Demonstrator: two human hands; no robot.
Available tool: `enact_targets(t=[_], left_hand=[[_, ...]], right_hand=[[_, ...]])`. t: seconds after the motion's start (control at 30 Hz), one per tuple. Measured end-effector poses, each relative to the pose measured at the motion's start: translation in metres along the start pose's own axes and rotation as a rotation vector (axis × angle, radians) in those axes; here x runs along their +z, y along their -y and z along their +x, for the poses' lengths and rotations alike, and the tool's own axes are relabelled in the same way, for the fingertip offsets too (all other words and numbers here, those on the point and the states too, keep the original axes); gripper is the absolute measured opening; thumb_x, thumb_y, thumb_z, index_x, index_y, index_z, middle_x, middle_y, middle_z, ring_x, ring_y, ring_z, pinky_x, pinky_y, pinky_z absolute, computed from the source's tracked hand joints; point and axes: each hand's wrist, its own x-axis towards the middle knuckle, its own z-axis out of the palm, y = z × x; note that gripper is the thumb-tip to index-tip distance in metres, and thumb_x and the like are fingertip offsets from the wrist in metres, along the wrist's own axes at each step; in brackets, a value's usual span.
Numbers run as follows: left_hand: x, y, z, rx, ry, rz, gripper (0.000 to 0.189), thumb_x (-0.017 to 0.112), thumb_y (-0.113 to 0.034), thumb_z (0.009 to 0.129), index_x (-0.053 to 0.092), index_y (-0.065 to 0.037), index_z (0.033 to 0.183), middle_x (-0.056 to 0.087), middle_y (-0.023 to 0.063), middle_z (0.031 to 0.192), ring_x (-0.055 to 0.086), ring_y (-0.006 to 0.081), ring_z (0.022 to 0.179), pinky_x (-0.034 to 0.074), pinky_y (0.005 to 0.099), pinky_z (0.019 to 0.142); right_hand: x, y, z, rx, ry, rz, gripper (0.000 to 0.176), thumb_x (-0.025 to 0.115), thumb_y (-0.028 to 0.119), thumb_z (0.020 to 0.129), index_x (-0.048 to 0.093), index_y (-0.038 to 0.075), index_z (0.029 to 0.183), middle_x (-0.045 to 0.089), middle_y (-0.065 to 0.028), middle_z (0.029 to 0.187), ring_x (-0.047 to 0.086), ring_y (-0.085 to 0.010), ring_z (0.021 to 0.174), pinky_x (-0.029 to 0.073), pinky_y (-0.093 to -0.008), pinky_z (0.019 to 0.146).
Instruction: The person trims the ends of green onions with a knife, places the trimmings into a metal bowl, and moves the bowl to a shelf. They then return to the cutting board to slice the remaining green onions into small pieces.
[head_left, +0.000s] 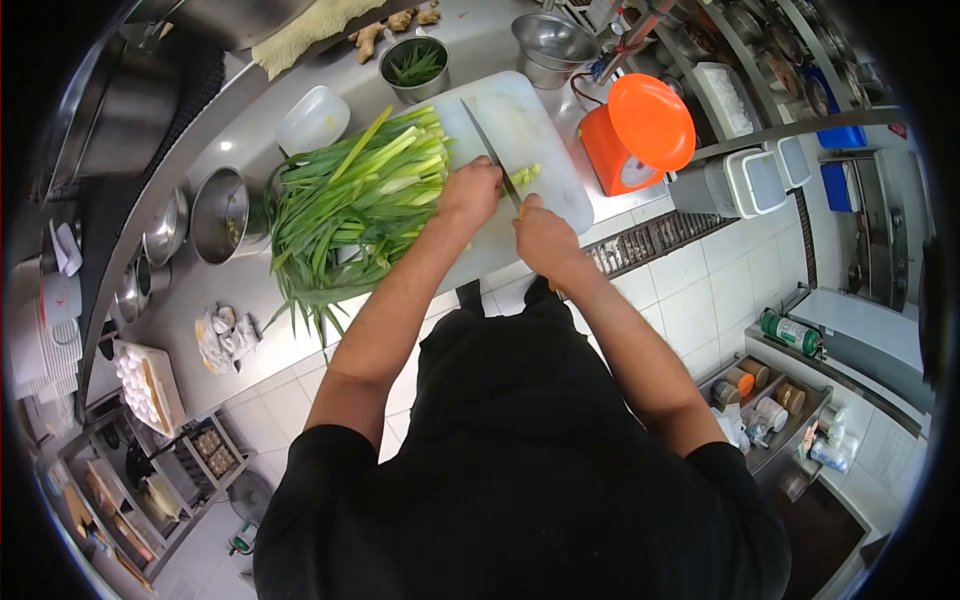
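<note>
Black clothing [520,470] on the wearer's torso fills the area nearest the camera, with short sleeves ending above both elbows. Both bare arms reach forward over the worktop [265,290] and converge above a pale cutting board [545,115].

Left arm: the forearm slants up and inward from the lower left, passing the edge of the leafy greens [345,200]. The left hand [471,195] is back-up, its fingers bent downward and close beside the knife blade. What those fingers clasp underneath is hidden; the grip cannot be determined.

Right arm: the forearm slants up and inward from the lower right. The right hand [545,240] is closed around the handle of a knife [484,133], and the blade points away from the wearer, tip slightly to the left.

Location of the greens: a large bundle lies across the left part of the board and overhangs onto the worktop, pale stalk ends directed toward the knife, leaves toward the left. Small pale-green cut pieces [526,175] lie on the board just right of the blade.

Surroundings: a metal container [415,92] holding green matter stands beyond the bundle; a white plastic tub [313,118] sits beside the leaves; an orange scale [606,150] stands right of the board.
</note>
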Motion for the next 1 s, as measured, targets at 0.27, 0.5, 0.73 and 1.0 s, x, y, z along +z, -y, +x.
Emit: enact_targets(t=[0.27, 0.5, 0.73, 1.0], left_hand=[[-0.011, -0.006, -0.006, -0.028, 0.127, 0.124, 0.007, 0.066, -0.002, 0.086, 0.071, -0.004, 0.089, 0.069, 0.0169, 0.106, 0.072, 0.0401, 0.097, 0.059, 0.0510, 0.086], [-0.030, -0.023, -0.015, -0.054, 0.193, 0.138, 0.016, 0.063, 0.004, 0.086, 0.072, 0.000, 0.098, 0.069, 0.0220, 0.115, 0.071, 0.0428, 0.108, 0.059, 0.0516, 0.094], [-0.038, -0.054, -0.008, -0.092, 0.121, 0.002, 0.056, 0.076, -0.002, 0.083, 0.064, -0.008, 0.137, 0.064, 0.0184, 0.128, 0.066, 0.0428, 0.120, 0.055, 0.0500, 0.104], [-0.009, -0.035, 0.014, 0.008, 0.176, -0.102, 0.072, 0.077, -0.002, 0.083, 0.058, -0.017, 0.151, 0.062, 0.0157, 0.134, 0.070, 0.0363, 0.115, 0.057, 0.0467, 0.101]], right_hand=[[-0.008, -0.024, 0.019, -0.086, -0.028, 0.052, 0.036, 0.063, 0.028, 0.105, 0.051, -0.002, 0.121, 0.074, -0.0299, 0.103, 0.072, -0.0493, 0.101, 0.056, -0.0568, 0.089], [-0.029, -0.047, -0.017, -0.083, -0.206, 0.129, 0.033, 0.065, 0.032, 0.105, 0.055, 0.002, 0.116, 0.072, -0.0306, 0.094, 0.070, -0.0509, 0.096, 0.054, -0.0582, 0.081], [-0.004, -0.124, -0.033, 0.125, -0.157, 0.497, 0.044, 0.072, 0.041, 0.103, 0.057, 0.001, 0.096, 0.064, -0.0165, 0.069, 0.066, -0.0318, 0.059, 0.054, -0.0450, 0.059], [0.016, -0.116, -0.052, 0.081, -0.054, 0.535, 0.046, 0.072, 0.043, 0.103, 0.057, 0.001, 0.096, 0.064, -0.0137, 0.066, 0.064, -0.0267, 0.051, 0.051, -0.0414, 0.052]])
